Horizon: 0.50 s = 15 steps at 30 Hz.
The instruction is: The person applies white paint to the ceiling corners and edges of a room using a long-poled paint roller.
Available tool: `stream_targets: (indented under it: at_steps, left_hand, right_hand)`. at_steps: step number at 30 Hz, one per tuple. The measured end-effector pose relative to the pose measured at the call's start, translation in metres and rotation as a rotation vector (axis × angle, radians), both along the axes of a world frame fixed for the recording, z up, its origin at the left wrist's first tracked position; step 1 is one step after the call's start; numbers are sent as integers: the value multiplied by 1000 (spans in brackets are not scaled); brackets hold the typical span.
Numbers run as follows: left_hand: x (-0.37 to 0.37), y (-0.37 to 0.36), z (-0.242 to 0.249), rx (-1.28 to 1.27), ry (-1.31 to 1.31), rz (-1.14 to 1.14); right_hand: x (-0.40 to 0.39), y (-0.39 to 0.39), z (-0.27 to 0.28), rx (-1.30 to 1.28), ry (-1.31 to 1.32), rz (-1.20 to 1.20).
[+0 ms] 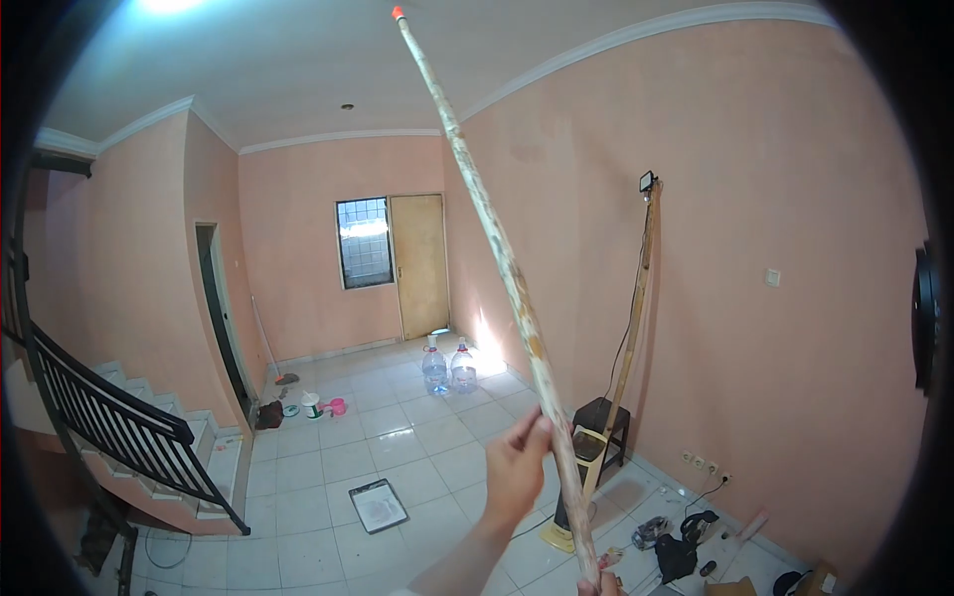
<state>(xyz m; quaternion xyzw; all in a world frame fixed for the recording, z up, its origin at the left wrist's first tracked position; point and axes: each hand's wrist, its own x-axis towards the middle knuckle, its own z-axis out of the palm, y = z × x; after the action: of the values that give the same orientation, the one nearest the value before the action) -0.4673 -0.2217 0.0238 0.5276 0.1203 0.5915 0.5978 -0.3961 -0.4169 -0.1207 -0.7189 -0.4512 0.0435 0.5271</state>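
A long pole [505,263], whitish with brown stains and an orange tip, slants from the bottom centre up to the ceiling at upper left. My left hand [517,467] is closed round its lower part, fingers pinched against the shaft. Lower down, at the bottom edge of the view, the fingers of my right hand [599,586] wrap the pole near its lower end; most of that hand is out of frame.
A paint tray [379,506] lies on the tiled floor. Two water bottles [449,369] stand near the door [418,263]. A lamp on a wooden post [631,328] leans by a dark stool [601,422]. Stairs with a black railing [129,422] are at left; bags [678,556] lie lower right.
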Motion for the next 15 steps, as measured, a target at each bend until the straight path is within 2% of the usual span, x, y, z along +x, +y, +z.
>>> stream_targets:
  at_steps: [4, 8, 10, 13, 15]
  left_hand:
    - [-2, 103, 28, 48, -26, 23]
    - [-11, 176, 52, 68, 10, 78]
    - [-16, 192, 55, 76, 10, 77]
    - [-19, 183, 48, 102, 56, 118]
    - [-13, 167, 36, 104, 38, 110]
  right_hand:
    - [6, 109, -1, 226, -175, -32]
    - [0, 174, 28, 239, -171, 2]
    - [-6, 185, 36, 227, -106, 30]
    - [-9, 184, 19, 275, -122, 10]
    - [-8, 162, 15, 175, -75, 15]
